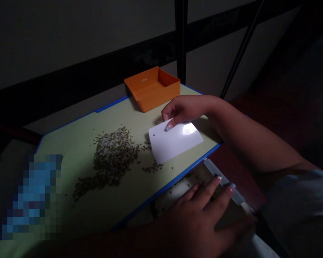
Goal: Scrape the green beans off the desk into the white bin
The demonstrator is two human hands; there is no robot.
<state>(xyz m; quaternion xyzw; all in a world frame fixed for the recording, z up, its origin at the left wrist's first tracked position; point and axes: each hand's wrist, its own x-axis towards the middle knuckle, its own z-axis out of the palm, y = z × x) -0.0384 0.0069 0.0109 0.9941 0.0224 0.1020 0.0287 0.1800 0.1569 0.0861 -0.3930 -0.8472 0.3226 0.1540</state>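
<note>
My right hand (181, 109) is closed on a thin white plastic card (174, 141), thumb on top. The card has a small hole near one corner and is tilted over the table. Just left of its edge lies a spread pile of small dark seed-like bits (114, 154), some reaching the card. My left hand (204, 215) is low in front, its fingers spread over a pale container (177, 191) below the table edge. Two fingertips touch the container's whitish rim (223, 181). More dark bits show inside it; much of it is hidden by the hand.
An orange open box (157, 95) stands at the far edge of the pale yellow-green table (70, 143), which has a blue rim. A pixelated blue object (33, 197) is at the left edge. Dark-banded panels (97, 53) rise behind the table.
</note>
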